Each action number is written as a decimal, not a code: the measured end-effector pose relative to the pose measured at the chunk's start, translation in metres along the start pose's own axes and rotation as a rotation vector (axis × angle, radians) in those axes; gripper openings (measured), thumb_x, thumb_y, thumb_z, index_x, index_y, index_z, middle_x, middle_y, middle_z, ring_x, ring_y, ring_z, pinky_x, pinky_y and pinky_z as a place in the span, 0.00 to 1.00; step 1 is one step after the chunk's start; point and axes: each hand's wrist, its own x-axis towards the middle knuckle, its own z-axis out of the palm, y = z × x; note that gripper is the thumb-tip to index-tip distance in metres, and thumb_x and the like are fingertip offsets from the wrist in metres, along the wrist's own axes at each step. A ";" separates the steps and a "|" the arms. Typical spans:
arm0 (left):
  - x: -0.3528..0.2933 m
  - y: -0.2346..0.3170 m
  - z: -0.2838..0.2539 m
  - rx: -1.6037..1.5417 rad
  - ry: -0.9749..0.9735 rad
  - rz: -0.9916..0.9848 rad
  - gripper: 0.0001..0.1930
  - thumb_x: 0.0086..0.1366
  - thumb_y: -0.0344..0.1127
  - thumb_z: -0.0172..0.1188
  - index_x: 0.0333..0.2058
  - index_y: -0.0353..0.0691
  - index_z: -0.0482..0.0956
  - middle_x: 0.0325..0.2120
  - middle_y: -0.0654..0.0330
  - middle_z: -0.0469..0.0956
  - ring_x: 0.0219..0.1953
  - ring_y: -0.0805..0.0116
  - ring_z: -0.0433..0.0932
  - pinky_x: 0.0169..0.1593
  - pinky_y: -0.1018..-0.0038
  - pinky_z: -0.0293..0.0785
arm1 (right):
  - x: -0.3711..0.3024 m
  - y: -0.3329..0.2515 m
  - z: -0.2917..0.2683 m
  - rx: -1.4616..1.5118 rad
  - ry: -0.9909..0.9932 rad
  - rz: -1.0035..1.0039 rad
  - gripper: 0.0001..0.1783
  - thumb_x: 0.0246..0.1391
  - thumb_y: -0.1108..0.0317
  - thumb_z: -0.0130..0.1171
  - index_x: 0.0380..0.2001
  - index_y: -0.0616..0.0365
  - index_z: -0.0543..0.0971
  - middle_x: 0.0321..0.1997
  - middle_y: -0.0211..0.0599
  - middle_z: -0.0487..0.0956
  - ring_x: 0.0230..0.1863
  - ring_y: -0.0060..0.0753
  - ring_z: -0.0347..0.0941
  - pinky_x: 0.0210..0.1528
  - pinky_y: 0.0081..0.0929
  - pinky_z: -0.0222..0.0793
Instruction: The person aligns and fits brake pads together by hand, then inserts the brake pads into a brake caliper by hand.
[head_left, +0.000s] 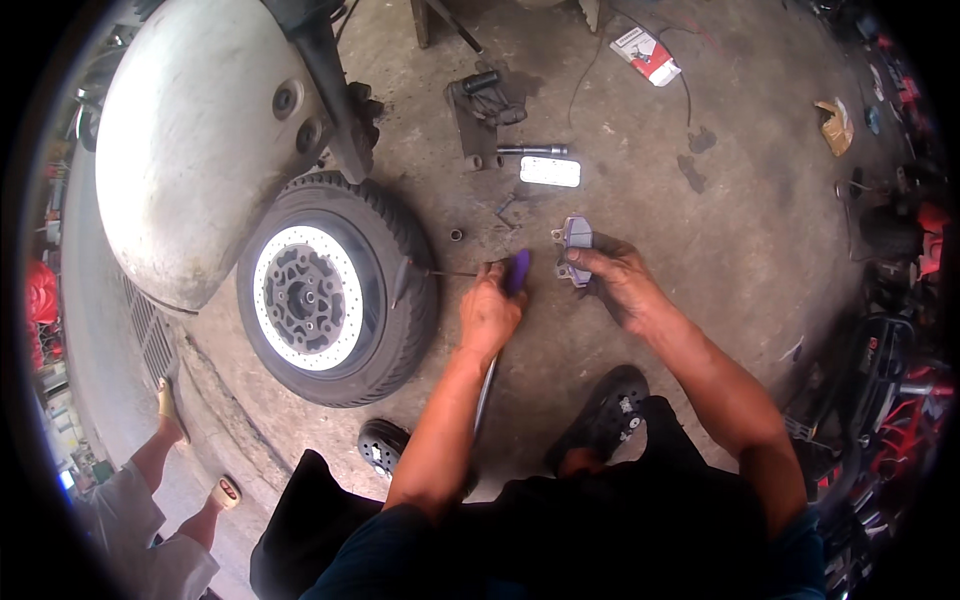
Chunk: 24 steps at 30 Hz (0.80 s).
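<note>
My right hand (pixel 622 278) is closed, thumb and fingers gripping brake pads (pixel 578 236) by their right side; small metal tabs stick out on the left. My left hand (pixel 489 312) is closed around a thin-shafted tool (pixel 448 273). The shaft points left and ends in a short crosswise grey piece in front of the tyre. A flat purple piece (pixel 518 271) shows at the right side of that fist; whether it belongs to the tool I cannot tell. A gap separates the two hands. Left of them lies a wheel (pixel 388 235) with a shiny brake disc (pixel 343 322).
A large white body panel (pixel 190 130) overhangs the wheel. Beyond my hands lie a socket (pixel 456 235), a ratchet-like tool (pixel 535 150), a white rectangular piece (pixel 550 172) and dark gloves (pixel 495 100). A red-and-white packet (pixel 645 56) lies farther off. Another person's legs (pixel 180 450) show lower left.
</note>
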 end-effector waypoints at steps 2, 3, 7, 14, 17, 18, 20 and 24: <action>-0.009 0.001 0.003 -0.110 0.044 -0.058 0.21 0.51 0.30 0.64 0.46 0.37 0.76 0.41 0.49 0.76 0.41 0.50 0.77 0.46 0.67 0.72 | 0.002 0.002 0.000 -0.030 0.014 -0.033 0.23 0.51 0.63 0.63 0.49 0.61 0.75 0.37 0.29 0.77 0.37 0.23 0.71 0.36 0.26 0.66; -0.011 0.010 -0.003 -0.222 0.083 -0.118 0.19 0.53 0.30 0.63 0.45 0.36 0.76 0.42 0.49 0.76 0.42 0.55 0.77 0.46 0.68 0.72 | 0.002 0.003 -0.001 -0.061 0.033 -0.063 0.23 0.51 0.63 0.63 0.49 0.61 0.75 0.37 0.29 0.77 0.37 0.22 0.71 0.36 0.25 0.67; 0.002 0.032 -0.009 -0.780 0.205 -0.118 0.15 0.56 0.27 0.62 0.44 0.34 0.76 0.39 0.53 0.77 0.40 0.64 0.77 0.44 0.73 0.72 | 0.002 0.001 0.000 -0.144 0.071 -0.087 0.23 0.49 0.62 0.65 0.47 0.62 0.76 0.40 0.33 0.79 0.38 0.24 0.73 0.36 0.24 0.68; 0.015 0.040 -0.023 -1.169 -0.065 -0.272 0.08 0.57 0.25 0.61 0.37 0.31 0.78 0.25 0.62 0.77 0.24 0.77 0.72 0.26 0.80 0.67 | -0.002 0.001 0.006 -0.208 -0.026 -0.122 0.20 0.51 0.63 0.63 0.45 0.62 0.78 0.36 0.32 0.79 0.35 0.22 0.73 0.35 0.23 0.69; 0.017 0.040 -0.023 -1.203 -0.075 -0.306 0.07 0.57 0.24 0.61 0.36 0.29 0.78 0.24 0.61 0.77 0.22 0.77 0.71 0.23 0.80 0.66 | -0.003 -0.002 0.007 -0.227 -0.021 -0.095 0.19 0.52 0.62 0.62 0.45 0.63 0.78 0.36 0.33 0.79 0.35 0.22 0.73 0.34 0.23 0.69; 0.016 0.040 -0.025 -1.190 -0.095 -0.344 0.07 0.57 0.24 0.60 0.36 0.29 0.78 0.24 0.59 0.77 0.22 0.77 0.71 0.23 0.80 0.66 | -0.005 -0.003 0.008 -0.223 -0.014 -0.069 0.19 0.53 0.62 0.61 0.45 0.63 0.78 0.36 0.34 0.79 0.35 0.23 0.73 0.34 0.23 0.69; 0.017 0.043 -0.027 -1.237 -0.096 -0.360 0.07 0.57 0.24 0.61 0.35 0.29 0.78 0.24 0.59 0.77 0.21 0.76 0.71 0.23 0.80 0.66 | -0.007 -0.003 0.012 -0.213 -0.016 -0.088 0.19 0.54 0.61 0.60 0.45 0.63 0.78 0.36 0.34 0.79 0.35 0.23 0.73 0.34 0.23 0.69; 0.019 0.048 -0.031 -1.308 -0.068 -0.337 0.06 0.57 0.23 0.60 0.34 0.29 0.77 0.23 0.59 0.77 0.20 0.75 0.71 0.23 0.79 0.67 | -0.011 -0.013 0.019 -0.210 -0.001 -0.063 0.20 0.54 0.60 0.60 0.44 0.64 0.78 0.36 0.36 0.79 0.36 0.25 0.73 0.34 0.24 0.70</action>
